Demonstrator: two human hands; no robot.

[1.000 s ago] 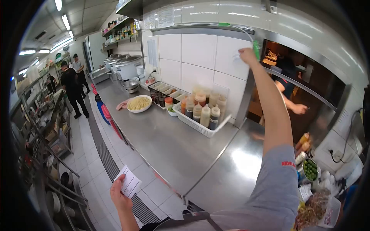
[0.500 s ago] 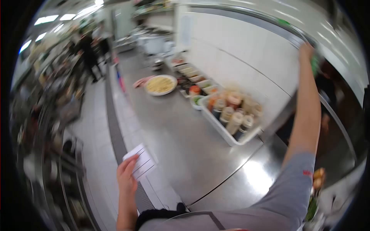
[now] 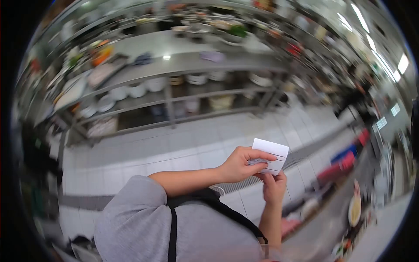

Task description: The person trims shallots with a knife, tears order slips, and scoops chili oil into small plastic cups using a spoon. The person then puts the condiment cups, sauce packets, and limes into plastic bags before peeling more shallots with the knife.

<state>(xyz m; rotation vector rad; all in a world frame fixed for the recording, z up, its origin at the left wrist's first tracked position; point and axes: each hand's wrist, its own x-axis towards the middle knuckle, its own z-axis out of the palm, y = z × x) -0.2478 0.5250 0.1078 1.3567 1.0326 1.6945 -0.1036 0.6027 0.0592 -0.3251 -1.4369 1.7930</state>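
Paper slip: white with dark lines [image 3: 279,153], it sits between the two hands, out in front of the body; its top edge rises clear of the fingers.
Left hand: [image 3: 241,164] partly closed, it grasps the slip from the left side, a finger laid across its face (part of the surface is hidden there).
Right hand: [image 3: 274,187] fingers curled, it meets the slip's lower edge from below (whether it grips, I cannot tell).
Worktop: steel [image 3: 329,222], at lower right, carrying a plate of yellowish food [image 3: 349,214], well apart from both hands.
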